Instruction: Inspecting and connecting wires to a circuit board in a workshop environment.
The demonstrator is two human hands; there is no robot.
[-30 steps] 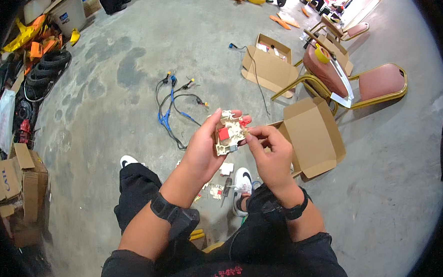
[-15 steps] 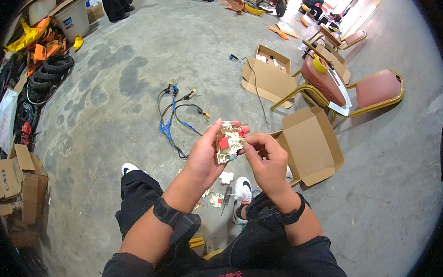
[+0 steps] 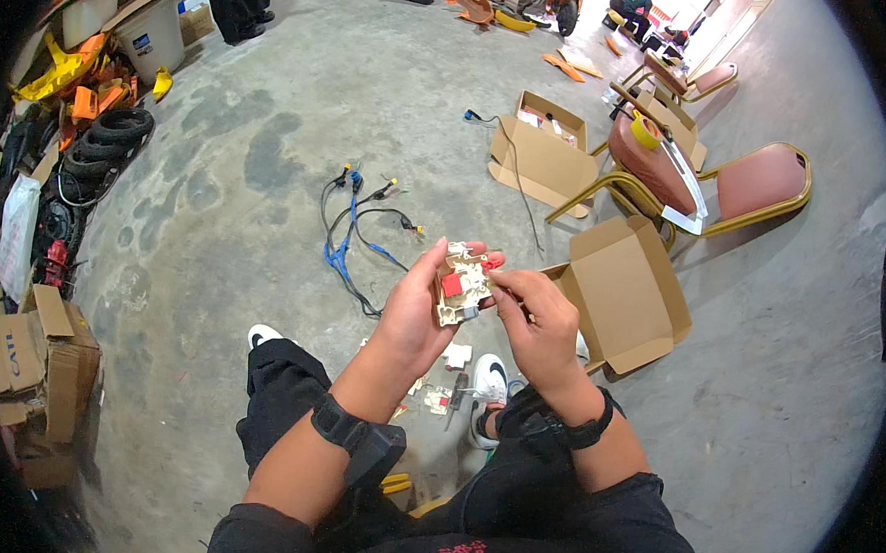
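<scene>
In the middle of the head view my left hand cradles an opened cream plastic housing, fingers beneath it and thumb along its left side. A red block sits in the housing, with a small grey piece at its near end and another red part on the right. My right hand is pinched at the housing's right edge. Whatever lies between those fingertips is too small to make out. On the floor below are more cream plastic pieces and a dark-handled tool.
A blue-wrapped cable harness lies ahead on the concrete floor. To the right are open cardboard boxes and pink-seated chairs. Tyres, bins and cartons line the left. Other people are at the far end.
The whole view has shifted slightly. My left hand still holds the housing, and my right fingertips stay at its right edge with only a slight movement.
</scene>
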